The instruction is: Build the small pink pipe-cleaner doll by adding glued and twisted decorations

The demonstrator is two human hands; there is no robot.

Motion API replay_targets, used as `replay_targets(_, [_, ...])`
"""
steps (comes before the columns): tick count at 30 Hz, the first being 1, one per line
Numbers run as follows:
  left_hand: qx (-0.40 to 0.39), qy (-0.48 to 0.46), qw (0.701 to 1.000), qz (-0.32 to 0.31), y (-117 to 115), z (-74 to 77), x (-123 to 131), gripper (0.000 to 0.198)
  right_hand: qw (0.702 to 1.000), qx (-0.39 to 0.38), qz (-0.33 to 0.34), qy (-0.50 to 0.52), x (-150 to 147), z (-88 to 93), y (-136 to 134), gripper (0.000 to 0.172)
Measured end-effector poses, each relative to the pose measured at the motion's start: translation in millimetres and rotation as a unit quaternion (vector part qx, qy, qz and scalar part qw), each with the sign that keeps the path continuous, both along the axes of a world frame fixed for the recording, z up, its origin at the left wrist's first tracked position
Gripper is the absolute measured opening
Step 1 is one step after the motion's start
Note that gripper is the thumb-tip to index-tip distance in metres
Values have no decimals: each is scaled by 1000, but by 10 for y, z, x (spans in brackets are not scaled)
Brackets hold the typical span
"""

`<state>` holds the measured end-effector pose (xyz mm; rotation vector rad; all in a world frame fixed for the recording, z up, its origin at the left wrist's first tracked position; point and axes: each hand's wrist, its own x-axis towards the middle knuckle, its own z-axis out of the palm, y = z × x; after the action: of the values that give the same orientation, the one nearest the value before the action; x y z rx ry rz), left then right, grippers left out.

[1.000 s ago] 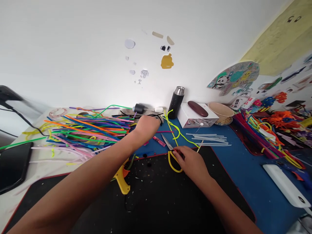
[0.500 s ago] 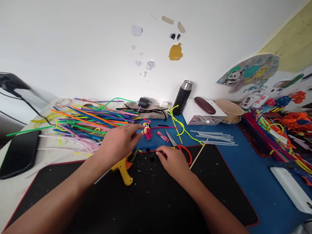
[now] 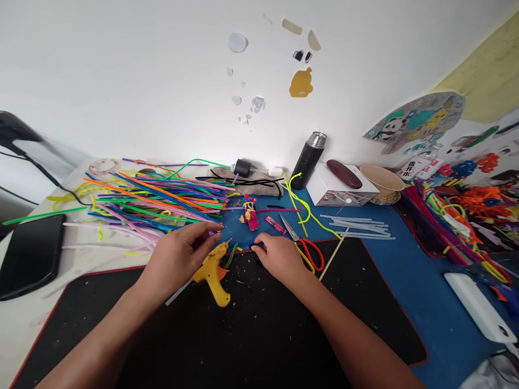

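Note:
My left hand [image 3: 176, 262] hovers behind the yellow hot glue gun [image 3: 213, 275], thumb and fingers apart, with nothing clearly held. The glue gun lies on the black mat [image 3: 259, 335], its nozzle just right of that hand. My right hand [image 3: 281, 256] is closed in a pinch at the mat's back edge, on a small black piece [image 3: 254, 246] mostly covered by the fingertips. Between and behind the hands lies a small pipe-cleaner doll [image 3: 250, 215] in pink, yellow and blue. Close to the right hand are red-handled scissors [image 3: 310, 254] and a small pink item [image 3: 275, 225].
Many coloured pipe cleaners [image 3: 162, 197] lie at the left by a black phone [image 3: 34, 254]. A black thermos [image 3: 310, 161], a white box [image 3: 338, 186] and a woven bowl [image 3: 383, 181] stand along the back. Clear glue sticks [image 3: 360, 227] lie to the right.
My left hand has drawn back from beside the doll towards me and left, over the glue gun. My right hand stays pinched near the mat's edge. The view has shifted slightly.

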<state>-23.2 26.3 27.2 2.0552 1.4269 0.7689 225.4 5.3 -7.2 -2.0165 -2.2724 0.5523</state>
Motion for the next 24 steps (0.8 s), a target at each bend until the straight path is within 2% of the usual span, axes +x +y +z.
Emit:
replay_targets(5, [-33, -26, 999, -17, -39, -8, -29, 40, 1000, -3, 0, -15, -38, -46, 26, 17])
replay_targets(13, [-97, -60, 992, -48, -74, -147, -26, 37, 1000, -8, -17, 5, -58, -50, 43, 13])
replay_targets(24, [-118, -73, 988, -72, -99, -99, -5, 35, 1000, -6, -9, 7, -94, -108, 94, 15])
